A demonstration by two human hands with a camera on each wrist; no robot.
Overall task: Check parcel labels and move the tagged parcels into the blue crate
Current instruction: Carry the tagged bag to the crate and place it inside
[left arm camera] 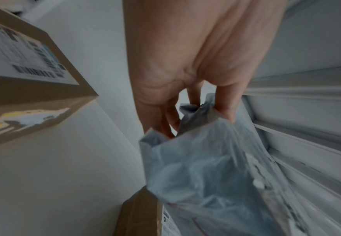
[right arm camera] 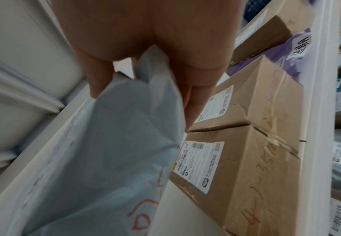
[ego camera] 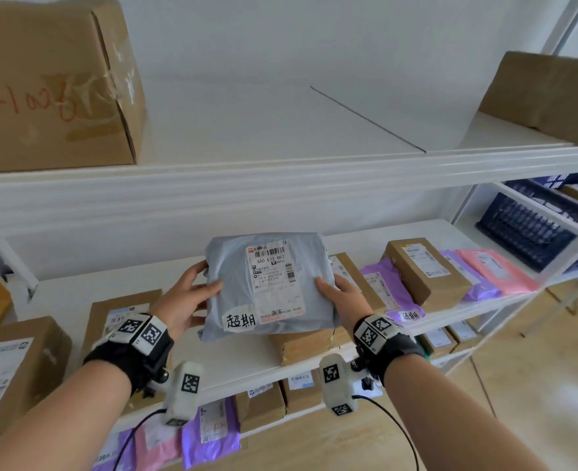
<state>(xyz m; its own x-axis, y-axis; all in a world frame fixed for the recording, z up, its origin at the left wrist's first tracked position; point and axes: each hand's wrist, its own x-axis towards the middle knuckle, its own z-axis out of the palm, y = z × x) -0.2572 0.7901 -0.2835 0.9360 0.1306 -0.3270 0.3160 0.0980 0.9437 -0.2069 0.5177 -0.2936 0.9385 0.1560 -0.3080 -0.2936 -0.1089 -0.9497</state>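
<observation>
Hands at work on a parcel shelf: the left hand [ego camera: 192,297] and right hand [ego camera: 340,294] each grip a side edge of a grey poly mailer [ego camera: 267,283], thumbs on its face and fingers curled behind, holding it tilted up above the middle shelf [ego camera: 233,362] with its shipping label [ego camera: 274,280] facing the camera. A white handwritten tag [ego camera: 241,321] sits at the mailer's 7 o'clock corner, so this parcel looks to qualify for the move. The blue crate [ego camera: 525,229] stands on the neighbouring rack at about 2 o'clock from the mailer, well apart from it; what it already holds cannot be made out. Carrying the mailer across remains to be done. At 3 o'clock, a purple mailer [ego camera: 393,290] bearing a similar handwritten tag [ego camera: 410,315] lies on the shelf among cardboard boxes [ego camera: 427,273], and appears to await the same trip, while the other parcels' labels look unchecked.
</observation>
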